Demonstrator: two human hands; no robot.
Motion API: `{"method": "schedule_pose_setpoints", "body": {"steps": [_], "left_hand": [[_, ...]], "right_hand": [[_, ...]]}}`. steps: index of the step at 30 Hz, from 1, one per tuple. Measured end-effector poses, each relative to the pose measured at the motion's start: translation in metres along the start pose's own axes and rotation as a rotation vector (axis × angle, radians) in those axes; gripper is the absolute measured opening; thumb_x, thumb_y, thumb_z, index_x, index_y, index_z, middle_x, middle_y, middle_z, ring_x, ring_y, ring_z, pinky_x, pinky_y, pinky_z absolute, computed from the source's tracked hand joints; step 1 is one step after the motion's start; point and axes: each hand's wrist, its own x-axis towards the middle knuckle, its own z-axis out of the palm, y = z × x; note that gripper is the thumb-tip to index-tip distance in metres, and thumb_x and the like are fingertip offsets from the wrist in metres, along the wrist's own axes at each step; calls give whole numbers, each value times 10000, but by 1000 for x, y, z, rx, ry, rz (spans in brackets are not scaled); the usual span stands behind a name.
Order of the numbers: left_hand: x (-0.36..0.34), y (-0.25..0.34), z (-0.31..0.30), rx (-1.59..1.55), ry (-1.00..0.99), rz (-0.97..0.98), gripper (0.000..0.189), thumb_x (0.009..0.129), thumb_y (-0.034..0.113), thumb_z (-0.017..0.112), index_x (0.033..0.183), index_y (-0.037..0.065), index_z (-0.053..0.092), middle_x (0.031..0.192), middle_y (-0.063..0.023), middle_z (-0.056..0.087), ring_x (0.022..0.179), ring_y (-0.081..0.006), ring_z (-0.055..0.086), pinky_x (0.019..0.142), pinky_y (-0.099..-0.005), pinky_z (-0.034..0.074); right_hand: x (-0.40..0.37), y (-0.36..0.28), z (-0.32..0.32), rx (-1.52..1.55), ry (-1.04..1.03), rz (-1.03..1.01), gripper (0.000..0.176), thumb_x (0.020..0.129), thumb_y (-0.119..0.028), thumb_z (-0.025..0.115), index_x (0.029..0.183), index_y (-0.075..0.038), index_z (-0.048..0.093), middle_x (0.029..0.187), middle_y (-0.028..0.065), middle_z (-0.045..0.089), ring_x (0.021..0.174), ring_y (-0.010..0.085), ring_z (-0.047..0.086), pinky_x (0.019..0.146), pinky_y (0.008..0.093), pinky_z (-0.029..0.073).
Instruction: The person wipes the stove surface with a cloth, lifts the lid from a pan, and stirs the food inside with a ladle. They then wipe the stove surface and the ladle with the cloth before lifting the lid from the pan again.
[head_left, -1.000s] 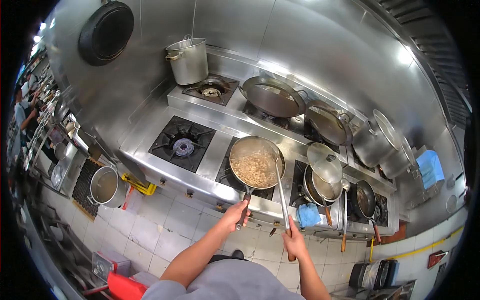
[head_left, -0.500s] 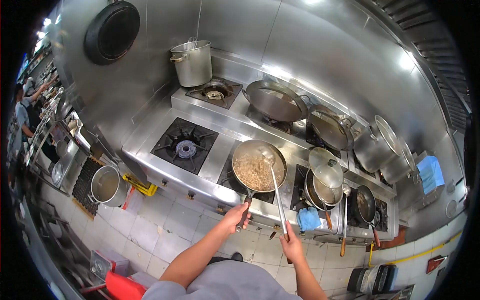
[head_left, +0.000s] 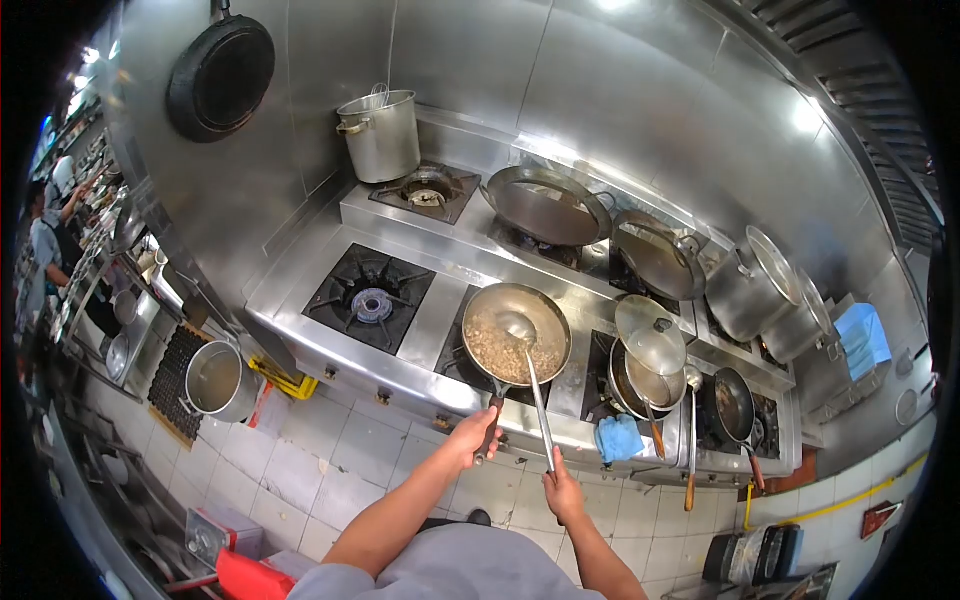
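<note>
My left hand (head_left: 471, 438) is closed round the dark handle of a frying pan (head_left: 551, 308), which sits over a stove burner. Pale brown chopped food (head_left: 488, 345) in a bubbly liquid covers much of the pan's base. With my right hand (head_left: 563, 492) I grip a long metal ladle (head_left: 538, 398), its bowl down in the food near the pan's middle. The ladle slants from the pan back toward my body.
A bare burner (head_left: 372, 303) is left of the pan. To the right stand a lidded pan (head_left: 650, 350), a blue cloth (head_left: 618, 438), another ladle (head_left: 690, 440) and a small dark pan (head_left: 732, 410). Woks (head_left: 550, 205) and a tall pot (head_left: 382, 140) line the back; a person (head_left: 50, 240) stands far left.
The ladle's bowl has moved left and down within the pan, and my right hand has shifted left with it. The food looks more spread out. My left hand keeps its hold.
</note>
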Motion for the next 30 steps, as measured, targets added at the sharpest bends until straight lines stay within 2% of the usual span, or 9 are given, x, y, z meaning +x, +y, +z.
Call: {"method": "schedule_pose_setpoints", "body": {"steps": [8, 10, 12, 14, 16, 23, 27, 29, 30], "left_hand": [[4, -21, 4, 68, 62, 72, 233, 924, 355, 424, 916, 124, 449, 661, -9, 478, 431, -103, 441, 356, -262, 389], [5, -29, 7, 84, 73, 98, 235, 925, 350, 424, 919, 116, 450, 660, -9, 472, 429, -102, 439, 351, -262, 386], [5, -30, 10, 97, 89, 135, 237, 925, 344, 424, 923, 108, 451, 659, -9, 467, 427, -101, 437, 347, -262, 384], [2, -24, 18, 75, 104, 141, 243, 924, 330, 428, 950, 91, 456, 657, -8, 459, 414, -106, 430, 341, -270, 383], [3, -25, 26, 80, 118, 144, 247, 922, 327, 434, 969, 86, 458, 658, -11, 460, 408, -110, 428, 343, -276, 382], [11, -26, 23, 182, 151, 149, 271, 915, 334, 445, 1023, 86, 463, 659, -16, 470, 410, -118, 434, 373, -284, 388], [11, -20, 15, 138, 129, 92, 275, 919, 350, 434, 1030, 100, 463, 663, -5, 476, 427, -110, 438, 377, -277, 391], [9, -16, 11, 137, 107, 66, 266, 920, 350, 433, 1026, 108, 463, 666, -2, 478, 431, -108, 439, 377, -277, 393], [5, -12, 11, 125, 91, 45, 257, 920, 351, 433, 1022, 117, 463, 668, 1, 481, 434, -107, 440, 377, -277, 395]], "right_hand": [[19, -46, -79, -104, -35, 143, 640, 833, -148, 522, 1388, -176, 205, 864, 209, 601, 762, 358, 594, 708, 402, 463], [14, -43, -85, -210, -13, 6, 640, 842, -146, 507, 1393, -147, 181, 828, 182, 602, 674, 303, 599, 630, 397, 483], [-6, -54, -98, 57, -321, 272, 668, 854, -137, 487, 1407, -147, 111, 769, 129, 569, 597, 222, 589, 523, 375, 483], [-31, -75, -93, 197, -363, 303, 711, 862, -126, 471, 1416, -182, 29, 714, 68, 495, 518, 163, 531, 433, 336, 455], [-46, -90, -84, 669, -427, 510, 680, 854, -97, 479, 1408, -197, 96, 699, 44, 456, 493, 146, 481, 408, 297, 429], [-20, -101, -86, 1957, -552, 618, 595, 857, -55, 470, 1336, -295, 210, 724, 20, 390, 471, 100, 384, 382, 249, 353], [-22, -102, -91, 1732, -536, 411, 638, 856, -65, 478, 1365, -302, 174, 716, 25, 415, 477, 105, 408, 391, 249, 374], [-23, -113, -97, 1187, -356, 282, 643, 839, -43, 489, 1382, -237, 207, 690, 30, 441, 455, 117, 435, 374, 254, 383], [-23, -110, -95, 1197, -350, 281, 643, 839, -43, 489, 1382, -237, 207, 690, 30, 441, 455, 117, 435, 374, 254, 383]]}}
